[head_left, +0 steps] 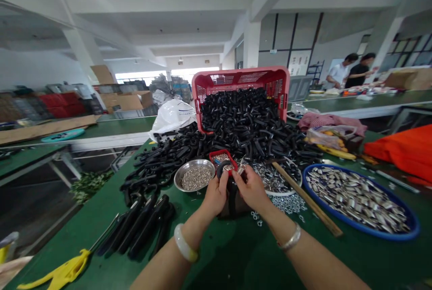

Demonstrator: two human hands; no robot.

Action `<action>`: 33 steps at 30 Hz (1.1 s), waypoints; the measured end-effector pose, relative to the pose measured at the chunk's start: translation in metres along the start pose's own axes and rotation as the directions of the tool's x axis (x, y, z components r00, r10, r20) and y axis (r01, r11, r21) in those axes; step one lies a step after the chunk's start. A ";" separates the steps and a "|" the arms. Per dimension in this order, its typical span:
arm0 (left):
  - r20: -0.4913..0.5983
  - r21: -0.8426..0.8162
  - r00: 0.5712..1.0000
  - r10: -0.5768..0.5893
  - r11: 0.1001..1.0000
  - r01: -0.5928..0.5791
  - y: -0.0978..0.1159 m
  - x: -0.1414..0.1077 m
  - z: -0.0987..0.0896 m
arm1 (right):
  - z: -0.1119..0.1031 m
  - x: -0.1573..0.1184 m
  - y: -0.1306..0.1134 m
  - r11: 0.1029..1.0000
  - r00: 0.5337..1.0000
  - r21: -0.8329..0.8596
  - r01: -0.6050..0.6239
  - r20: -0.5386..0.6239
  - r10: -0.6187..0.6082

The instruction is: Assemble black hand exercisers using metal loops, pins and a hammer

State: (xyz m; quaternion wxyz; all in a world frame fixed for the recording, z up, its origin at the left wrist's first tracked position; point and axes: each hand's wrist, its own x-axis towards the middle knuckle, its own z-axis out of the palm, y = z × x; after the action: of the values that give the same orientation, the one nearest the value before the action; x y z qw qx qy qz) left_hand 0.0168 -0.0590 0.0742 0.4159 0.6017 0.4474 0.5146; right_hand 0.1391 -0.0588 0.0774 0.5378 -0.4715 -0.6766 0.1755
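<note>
My left hand is closed on a black curved part above the middle of the green table. Close beside it on the right, my right hand pinches a small shiny metal piece. A dark block stands beneath both hands, partly hidden by them. Just behind the hands is a small red tray of small metal parts. To their left sits a steel bowl full of small fasteners. On the right a white dish holds loose metal parts, with a wooden-handled tool lying across it.
A red crate spills black parts over the table. At right lies a blue tray of metal pieces. Black handles and a yellow air gun lie at front left. Two people work at a far table.
</note>
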 end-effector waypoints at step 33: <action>-0.046 0.133 0.994 -0.097 0.986 0.102 -0.035 0.005 0.035 | -0.025 0.013 0.053 0.941 0.807 -0.294 0.170 0.589 0.038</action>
State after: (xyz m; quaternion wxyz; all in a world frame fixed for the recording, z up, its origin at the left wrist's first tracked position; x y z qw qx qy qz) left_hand 0.0477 -0.0463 0.0375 0.3906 0.5951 0.5187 0.4734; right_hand 0.1852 -0.0283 0.0544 0.2209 -0.4539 -0.8450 0.1764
